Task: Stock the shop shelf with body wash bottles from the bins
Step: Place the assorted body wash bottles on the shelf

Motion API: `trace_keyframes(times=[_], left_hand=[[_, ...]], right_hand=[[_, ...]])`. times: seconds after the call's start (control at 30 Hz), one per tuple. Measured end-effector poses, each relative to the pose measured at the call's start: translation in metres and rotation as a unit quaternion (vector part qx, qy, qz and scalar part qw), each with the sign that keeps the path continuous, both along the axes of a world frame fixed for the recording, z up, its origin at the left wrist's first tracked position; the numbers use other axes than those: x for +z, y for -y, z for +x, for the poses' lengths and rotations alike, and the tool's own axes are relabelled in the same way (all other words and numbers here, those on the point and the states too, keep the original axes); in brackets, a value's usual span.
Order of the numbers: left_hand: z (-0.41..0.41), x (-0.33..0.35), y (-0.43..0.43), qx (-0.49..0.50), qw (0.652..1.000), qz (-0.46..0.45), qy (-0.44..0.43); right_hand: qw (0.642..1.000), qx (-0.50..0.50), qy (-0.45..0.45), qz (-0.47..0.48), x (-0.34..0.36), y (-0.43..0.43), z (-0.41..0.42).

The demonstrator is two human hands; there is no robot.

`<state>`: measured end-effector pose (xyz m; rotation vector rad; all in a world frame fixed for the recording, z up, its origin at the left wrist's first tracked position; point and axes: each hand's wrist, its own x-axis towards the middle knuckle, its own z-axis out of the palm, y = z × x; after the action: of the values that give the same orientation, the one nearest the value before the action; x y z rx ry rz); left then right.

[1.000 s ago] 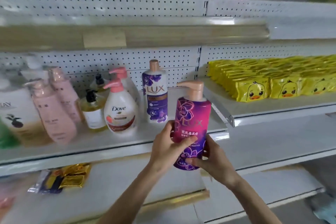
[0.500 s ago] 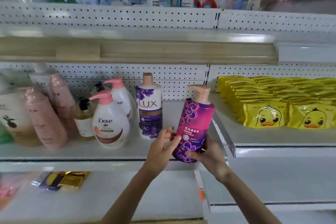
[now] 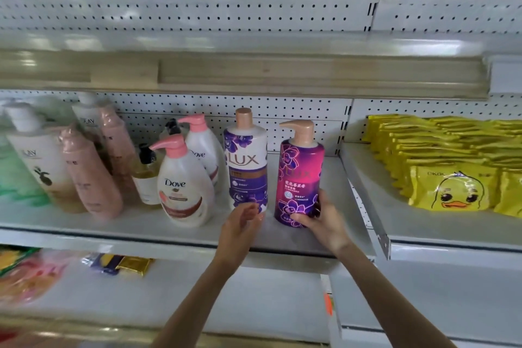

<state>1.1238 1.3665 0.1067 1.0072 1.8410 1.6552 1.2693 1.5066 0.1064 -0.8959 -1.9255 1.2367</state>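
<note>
The magenta-and-purple Lux pump bottle [image 3: 300, 178] stands upright on the white middle shelf [image 3: 135, 224], towards its right end, just beside a white-and-purple Lux bottle [image 3: 245, 158] on its left, with a narrow gap between the two. The right hand [image 3: 320, 220] holds the magenta bottle low down, its fingers [image 3: 300, 217] curled round the bottom front and the thumb up along the right side. The left hand [image 3: 240, 224] is off the bottle, fingers loosely curled and holding nothing, raised in front of the foot of the white-and-purple Lux bottle (whether it touches that bottle cannot be told). Further left on the same shelf stand a white Dove pump bottle [image 3: 183, 186] with a pink pump, a second Dove bottle [image 3: 204, 150] behind it, a small amber bottle [image 3: 145, 178] with a black pump, two pale pink bottles [image 3: 90, 175] and a blurred Olay bottle [image 3: 36, 161]. On the neighbouring shelf to the right lie rows of yellow duck-print packets [image 3: 452, 189]. Gold packets [image 3: 135, 265] lie on the shelf below.
</note>
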Motion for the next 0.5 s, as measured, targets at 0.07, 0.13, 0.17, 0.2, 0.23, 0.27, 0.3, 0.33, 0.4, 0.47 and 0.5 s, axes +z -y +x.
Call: trace_keyframes(times=[0.07,0.13,0.17,0.2,0.23,0.27,0.3,0.33,0.4,0.47,0.5], left_hand=[[-0.005,-0.001,-0.002,0.003,1.0,0.001,0.0],[-0.008,-0.001,-0.005,0.0,1.0,0.004,0.01],[-0.009,0.0,-0.005,0.0,1.0,0.007,0.015],[-0.009,-0.001,-0.006,0.0,1.0,0.009,0.021],[-0.009,-0.002,-0.007,0.001,1.0,0.013,0.024],[-0.009,-0.002,-0.008,0.002,1.0,0.017,0.025],[-0.008,-0.003,-0.008,0.001,0.999,0.02,0.024],[-0.007,-0.004,-0.009,0.001,0.999,0.024,0.025],[-0.006,-0.005,-0.009,0.002,0.999,0.031,0.028],[-0.006,-0.006,-0.008,0.0,0.999,0.035,0.028],[-0.006,-0.006,-0.008,-0.001,0.999,0.036,0.029]], right_hand=[[1.0,0.0,-0.001,0.001,-0.002,-0.007,-0.005],[1.0,-0.001,-0.007,-0.006,-0.004,-0.012,-0.01],[1.0,0.0,-0.011,-0.014,-0.005,-0.015,-0.011],[1.0,0.0,-0.012,-0.023,-0.007,-0.017,-0.013],[0.999,0.001,-0.013,-0.029,-0.008,-0.018,-0.013],[0.999,0.003,-0.013,-0.033,-0.009,-0.019,-0.014],[0.999,0.007,-0.015,-0.034,-0.009,-0.018,-0.014],[0.999,0.01,-0.021,-0.036,-0.011,-0.019,-0.015],[0.998,0.009,-0.03,-0.046,-0.01,-0.018,-0.016],[0.998,0.009,-0.031,-0.052,-0.009,-0.018,-0.017],[0.998,0.009,-0.034,-0.054,-0.01,-0.018,-0.018]])
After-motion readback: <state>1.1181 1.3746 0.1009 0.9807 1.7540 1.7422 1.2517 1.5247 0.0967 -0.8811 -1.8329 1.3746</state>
